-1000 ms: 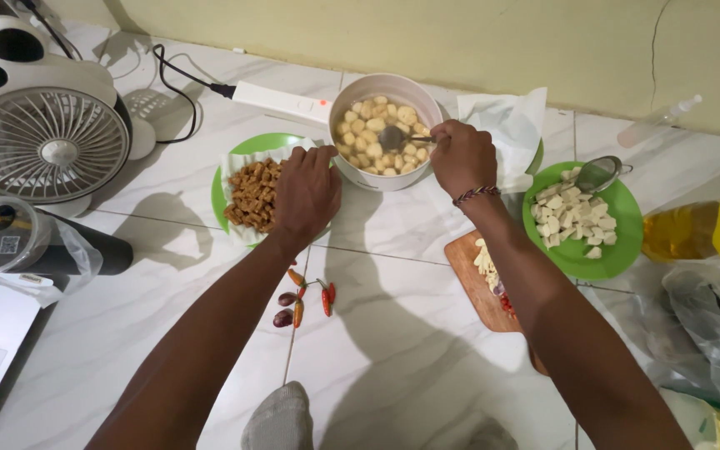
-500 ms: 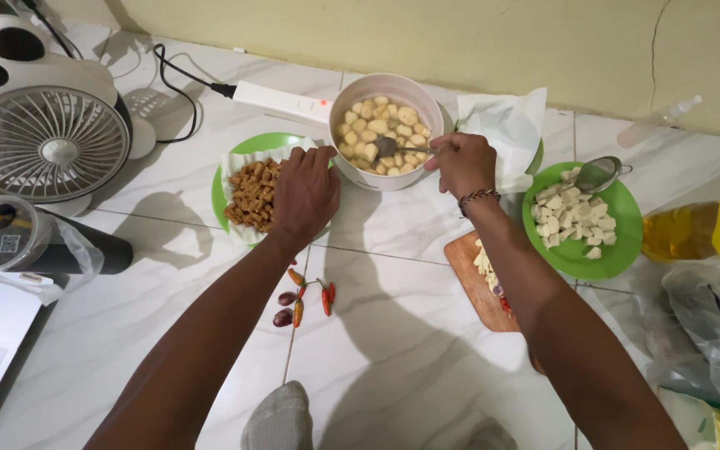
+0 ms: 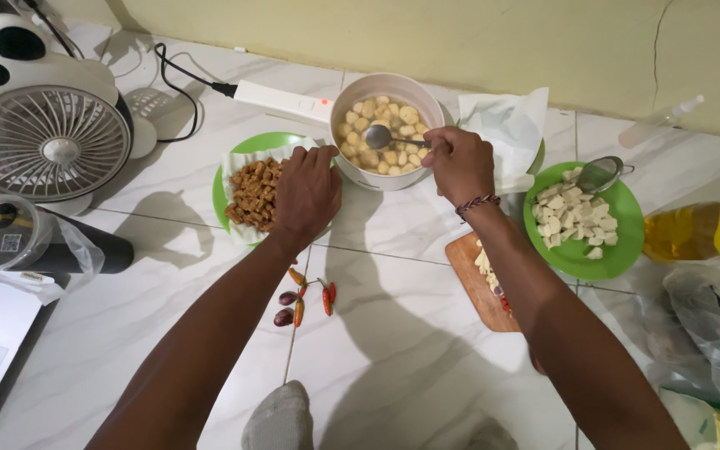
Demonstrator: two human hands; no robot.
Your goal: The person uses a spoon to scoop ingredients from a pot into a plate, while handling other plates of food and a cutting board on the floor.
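At the upper middle of the frame, the spoon [image 3: 389, 138] lay level across the pot [image 3: 387, 129], bowl pointing left. The right hand [image 3: 458, 162] pinched its handle; the left hand [image 3: 306, 190] rested flat, fingers together, beside the pot.

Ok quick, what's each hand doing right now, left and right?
Left hand: not gripping anything, resting beside the white pot, over the plate of brown cubes.
Right hand: closed on the spoon in the pot.
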